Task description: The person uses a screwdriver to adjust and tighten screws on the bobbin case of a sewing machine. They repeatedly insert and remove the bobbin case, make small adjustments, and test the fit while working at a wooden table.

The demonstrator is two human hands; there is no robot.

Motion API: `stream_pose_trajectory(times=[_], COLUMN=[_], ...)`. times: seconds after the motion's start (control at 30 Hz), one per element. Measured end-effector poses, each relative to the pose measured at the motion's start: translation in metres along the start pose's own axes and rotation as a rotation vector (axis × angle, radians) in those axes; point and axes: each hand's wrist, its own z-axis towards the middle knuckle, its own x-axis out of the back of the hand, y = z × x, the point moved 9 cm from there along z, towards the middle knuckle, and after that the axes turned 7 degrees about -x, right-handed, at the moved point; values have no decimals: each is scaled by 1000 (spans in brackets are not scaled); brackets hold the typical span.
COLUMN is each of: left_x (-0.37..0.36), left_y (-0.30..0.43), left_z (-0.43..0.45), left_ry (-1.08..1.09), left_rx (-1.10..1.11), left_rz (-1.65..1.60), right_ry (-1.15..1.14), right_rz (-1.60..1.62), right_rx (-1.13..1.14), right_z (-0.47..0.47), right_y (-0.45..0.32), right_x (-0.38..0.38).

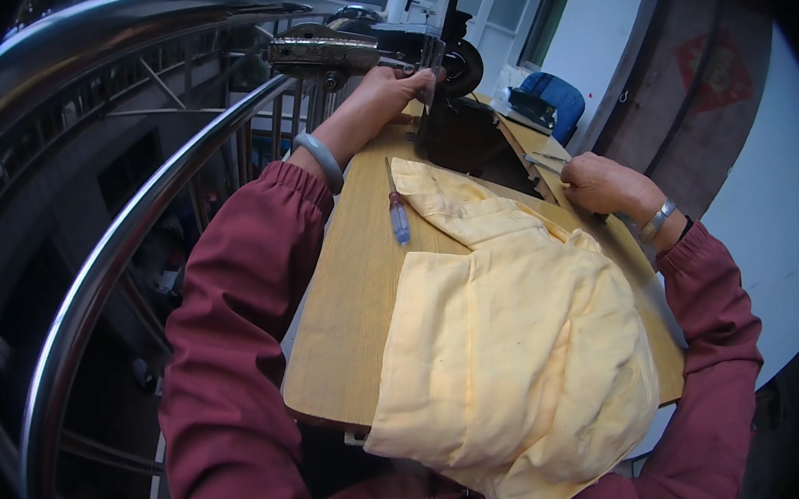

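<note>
A dark sewing machine head (394, 41) stands tipped up at the far end of a wooden sewing table (335, 328). My left hand (395, 95) grips the edge of its bed, thumb in front and some fingers hidden. At the table's right edge, my right hand (606, 183) is closed around a slim metal tool (543, 164), whose kind is unclear. A screwdriver (398, 210) with a clear and red handle lies left of a yellow cloth (516, 339). The cloth spreads over the table and hangs off its near edge.
Behind the tabletop cutout (468, 134) sits a blue container (552, 101) with small items beside it. A shiny metal railing (119, 262) curves along my left, with a drop beyond it. A white wall (765, 229) and a brown door (673, 93) stand on the right.
</note>
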Motion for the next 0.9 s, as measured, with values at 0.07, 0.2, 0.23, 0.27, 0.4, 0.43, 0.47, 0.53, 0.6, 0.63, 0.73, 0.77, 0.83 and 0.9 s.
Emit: stream_pose_trajectory(times=[0.07,0.2,0.23,0.27,0.4,0.43,0.47,0.53,0.6,0.63,0.73,0.77,0.83,0.9], left_x=[-1,-3,-3,-1,2,-2,-2,3,6,4,1,-2,-1,1], left_y=[2,6,6,8,2,2,0,6,1,2,1,-1,-4,4], left_z=[-2,-6,-7,-6,-4,-4,-2,0,0,0,1,2,-1,-6], left_ry=[2,-7,-15,0,26,-29,-32,2,17,-16,-90,-100,-71,-50], left_rx=[1,24,34,5,-17,-51,-52,-146,-114,-119,-104,-78,-29,-70], left_rz=[-4,30,37,47,106,64,74,145,118,121,83,34,-22,99], right_ry=[31,86,39,37,-22,-16,-13,-3,12,22,-4,25,115,-12], right_rz=[-1,93,84,111,368,435,473,386,392,414,339,335,365,420], right_rx=[3,34,-31,-42,-179,-165,-234,-348,-350,-335,-178,-213,-206,-233], right_z=[-2,-23,-26,-31,-64,-72,-77,-88,-94,-94,-83,-82,-77,-65], right_y=[-3,-5,2,8,46,53,64,88,100,105,111,119,126,130], right_x=[0,28,31,40,44,43,38,31,21,17,-1,-11,-24,-43])
